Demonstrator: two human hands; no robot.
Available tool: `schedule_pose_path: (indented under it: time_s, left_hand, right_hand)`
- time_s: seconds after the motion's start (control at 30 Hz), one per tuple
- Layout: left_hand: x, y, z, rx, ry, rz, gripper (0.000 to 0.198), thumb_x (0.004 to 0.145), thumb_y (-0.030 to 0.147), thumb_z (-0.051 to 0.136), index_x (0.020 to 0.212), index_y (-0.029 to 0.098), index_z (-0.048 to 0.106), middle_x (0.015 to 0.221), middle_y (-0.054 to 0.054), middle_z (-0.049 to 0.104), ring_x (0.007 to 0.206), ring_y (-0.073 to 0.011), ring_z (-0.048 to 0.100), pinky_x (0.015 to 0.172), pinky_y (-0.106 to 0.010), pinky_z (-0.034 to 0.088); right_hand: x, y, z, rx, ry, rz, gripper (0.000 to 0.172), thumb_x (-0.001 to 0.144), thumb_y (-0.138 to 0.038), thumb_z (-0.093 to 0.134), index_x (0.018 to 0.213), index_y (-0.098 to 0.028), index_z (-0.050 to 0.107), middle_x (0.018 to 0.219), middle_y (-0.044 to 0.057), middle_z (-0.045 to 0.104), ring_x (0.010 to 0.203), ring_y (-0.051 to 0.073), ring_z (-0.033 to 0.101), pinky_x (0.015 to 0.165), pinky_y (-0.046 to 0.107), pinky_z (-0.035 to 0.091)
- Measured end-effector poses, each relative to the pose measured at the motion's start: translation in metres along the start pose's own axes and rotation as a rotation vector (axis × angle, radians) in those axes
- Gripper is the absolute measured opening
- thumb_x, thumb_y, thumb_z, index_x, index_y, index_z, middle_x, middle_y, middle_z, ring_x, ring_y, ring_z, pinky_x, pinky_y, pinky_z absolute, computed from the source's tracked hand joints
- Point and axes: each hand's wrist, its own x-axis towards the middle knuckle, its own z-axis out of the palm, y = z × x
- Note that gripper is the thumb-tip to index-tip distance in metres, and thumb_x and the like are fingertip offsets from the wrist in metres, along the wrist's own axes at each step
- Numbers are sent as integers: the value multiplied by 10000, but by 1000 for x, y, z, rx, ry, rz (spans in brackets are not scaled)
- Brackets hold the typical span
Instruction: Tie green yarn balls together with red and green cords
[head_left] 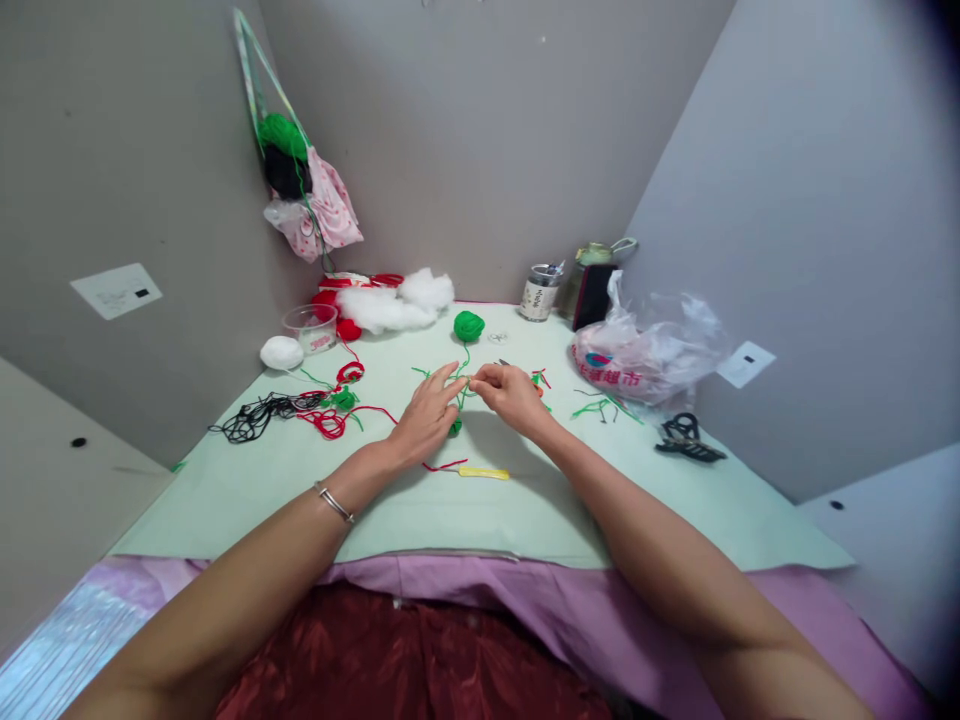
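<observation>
My left hand (429, 412) is over the middle of the table, its index finger stretched toward my right hand, its other fingers partly bent. Green yarn (463, 394) runs between its fingers. My right hand (511, 396) pinches thumb and forefinger together at that fingertip, on the yarn. A small green yarn piece (454, 427) shows just under my left hand. Behind the hands sits a green yarn ball (469, 326), its strand leading down to my fingers. A yellow-handled crochet hook (484, 474) lies in front, with a short red strand (445, 466) by its tip.
Tangled black yarn (259, 418) and red yarn (330, 425) lie left. White stuffing (394, 305), a clear tub (311, 328) and a white ball (282, 352) stand behind. To the right are a plastic bag (645, 350), a can (540, 293), a claw clip (688, 440) and green scraps (600, 407).
</observation>
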Motion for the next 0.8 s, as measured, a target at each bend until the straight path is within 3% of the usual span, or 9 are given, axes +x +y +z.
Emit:
schedule_pose_path:
  time_s: [0.13,0.33,0.53,0.63,0.8]
  left_hand:
    - [1,-3,1,-4,0,16,491,907,198,367,1376,183,512,1569,-102,328,1452,-239,281,1204,-449,225]
    - [5,-2,-7,-124,67,-18,429,891,222,414,1265,227,623,1480,-53,479,1436,-229,316,1202,-448,220]
    - [7,3,-19,-529,205,-275,201,815,375,612,878,221,725,1233,-74,660,1215,-259,556,1087,-419,368]
    - [8,1,-17,-703,196,-348,251,752,440,688,833,204,716,1213,-82,671,1130,-269,595,1034,-416,397]
    - [8,2,-15,-806,179,-390,284,692,450,744,780,182,714,1191,-82,678,1055,-246,602,968,-369,415]
  right_hand:
    - [1,3,0,44,-49,-2,225,819,-360,548,727,-169,626,522,-45,465,526,107,375,532,241,278]
    - [2,7,-1,-5,67,-6,241,841,-357,550,702,-173,621,515,-40,474,524,109,393,529,243,277]
    - [-6,-4,5,-82,108,-91,209,871,-334,558,776,-182,665,518,-41,493,522,110,404,545,242,288]
    - [-8,-7,9,-140,102,-132,183,874,-302,568,771,-183,662,528,-44,505,516,102,409,558,238,293]
    - [-11,-10,11,-225,105,-156,145,872,-270,585,780,-191,663,549,-44,533,508,96,411,567,238,284]
